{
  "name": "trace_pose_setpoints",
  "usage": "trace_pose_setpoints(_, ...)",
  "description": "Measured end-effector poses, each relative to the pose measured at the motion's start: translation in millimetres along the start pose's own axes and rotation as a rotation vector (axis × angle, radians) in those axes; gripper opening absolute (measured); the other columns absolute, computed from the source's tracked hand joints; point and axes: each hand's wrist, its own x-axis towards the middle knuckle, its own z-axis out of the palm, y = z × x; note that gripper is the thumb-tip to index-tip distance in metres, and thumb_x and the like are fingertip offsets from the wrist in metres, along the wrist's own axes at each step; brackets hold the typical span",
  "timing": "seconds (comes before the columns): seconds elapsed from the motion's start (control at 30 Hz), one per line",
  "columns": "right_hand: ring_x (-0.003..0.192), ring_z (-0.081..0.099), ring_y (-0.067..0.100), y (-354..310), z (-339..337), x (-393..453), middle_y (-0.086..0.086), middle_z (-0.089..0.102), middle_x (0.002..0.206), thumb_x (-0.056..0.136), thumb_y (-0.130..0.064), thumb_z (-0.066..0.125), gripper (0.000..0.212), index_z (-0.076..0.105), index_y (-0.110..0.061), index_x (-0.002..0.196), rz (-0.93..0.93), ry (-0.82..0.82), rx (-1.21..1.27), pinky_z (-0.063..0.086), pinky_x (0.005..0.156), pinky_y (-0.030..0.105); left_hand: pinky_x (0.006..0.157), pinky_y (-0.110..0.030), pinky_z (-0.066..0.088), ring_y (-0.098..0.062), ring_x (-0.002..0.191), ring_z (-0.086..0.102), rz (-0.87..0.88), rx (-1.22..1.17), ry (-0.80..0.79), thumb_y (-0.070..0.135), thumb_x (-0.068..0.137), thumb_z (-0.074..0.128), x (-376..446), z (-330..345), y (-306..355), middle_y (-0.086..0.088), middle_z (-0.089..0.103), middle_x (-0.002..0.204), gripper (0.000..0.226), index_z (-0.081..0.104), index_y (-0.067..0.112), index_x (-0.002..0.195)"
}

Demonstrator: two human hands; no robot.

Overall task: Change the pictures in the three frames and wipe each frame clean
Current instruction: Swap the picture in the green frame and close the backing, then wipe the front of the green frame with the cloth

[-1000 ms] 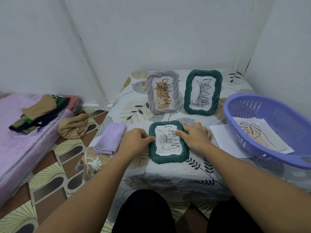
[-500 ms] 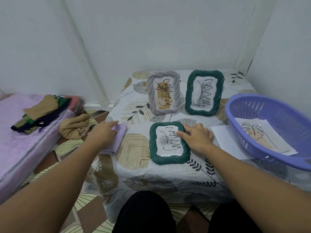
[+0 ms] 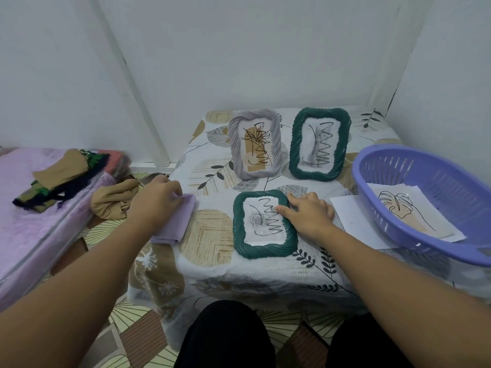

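A dark green frame (image 3: pixel 265 249) lies flat near the table's front, with a scribbled rose picture in it. My right hand (image 3: pixel 308 215) rests on its right edge, fingers fairly straight and the fingertips on the glass. My left hand (image 3: pixel 155 201) is at the table's left edge, on a folded purple cloth (image 3: pixel 176 224), its fingers curled over the cloth's far end. Behind them a pale lilac frame (image 3: pixel 255 144) and a second green frame (image 3: pixel 320 143) stand upright, each holding a scribbled picture.
A purple plastic basket (image 3: pixel 435 179) stands at the right with leaf pictures (image 3: pixel 409 211) inside. White paper (image 3: pixel 350 216) lies partly under it. A tan garment (image 3: pixel 114 201) sits left of the table, beside a pink mattress (image 3: pixel 24 224) with folded clothes (image 3: pixel 61 179).
My left hand left the flat green frame, moved left to the purple cloth and settled on it. My right hand has stayed on the frame's right edge.
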Motion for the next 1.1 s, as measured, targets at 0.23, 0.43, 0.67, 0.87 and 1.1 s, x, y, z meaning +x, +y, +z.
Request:
trace_pose_setpoints(0.23, 0.136, 0.038, 0.032, -1, -2, -1, 0.007, 0.045, 0.140, 0.093, -0.074, 0.044, 0.064, 0.041, -0.045, 0.151, -0.002, 0.007, 0.024, 0.018, 0.116, 0.043, 0.082, -0.043, 0.044, -0.032, 0.095, 0.050, 0.248, 0.012, 0.140, 0.039, 0.090, 0.066, -4, -13, 6, -0.007, 0.060, 0.099, 0.026, 0.071, 0.014, 0.088)
trace_pose_setpoints(0.43, 0.131, 0.043, 0.028, -15, -11, -9, 0.001, 0.051, 0.131, 0.094, -0.068, 0.051, 0.061, 0.043, -0.043, 0.149, -0.123, 0.183, 0.084, 0.023, 0.116, 0.050, 0.088, -0.036, 0.037, -0.021, 0.099, 0.041, 0.418, -0.003, 0.060, 0.031, 0.094, 0.071, -4, -38, 24, 0.003, 0.056, 0.106, 0.011, 0.071, 0.022, 0.100)
trace_pose_setpoints(0.67, 0.110, 0.046, 0.006, -83, -17, -27, -0.019, 0.049, 0.106, 0.086, -0.054, 0.072, 0.038, 0.067, -0.047, 0.124, -0.658, 0.146, 0.390, 0.038, 0.108, 0.054, 0.086, -0.035, 0.041, -0.020, 0.097, 0.045, 0.494, -0.067, -0.001, 0.043, 0.095, 0.063, -3, -55, 48, 0.006, 0.056, 0.099, 0.021, 0.071, 0.025, 0.103)
trace_pose_setpoints(0.87, 0.107, 0.051, 0.006, -93, -18, -26, -0.017, 0.048, 0.106, 0.079, -0.051, 0.079, 0.028, 0.068, -0.043, 0.103, -0.674, 0.191, 0.455, 0.043, 0.104, 0.053, 0.084, -0.029, 0.034, -0.018, 0.100, 0.045, 0.492, -0.141, -0.005, 0.040, 0.095, 0.067, -8, -67, 57, 0.005, 0.057, 0.101, 0.015, 0.068, 0.026, 0.099)
trace_pose_setpoints(1.1, 0.102, 0.053, 0.006, -97, -24, -29, -0.017, 0.051, 0.100, 0.081, -0.042, 0.082, 0.015, 0.075, -0.035, 0.091, -0.691, 0.183, 0.497, 0.046, 0.098, 0.046, 0.084, -0.031, 0.037, -0.017, 0.101, 0.043, 0.510, -0.134, -0.029, 0.046, 0.090, 0.069, -13, -75, 67, 0.007, 0.052, 0.099, 0.019, 0.067, 0.028, 0.094)
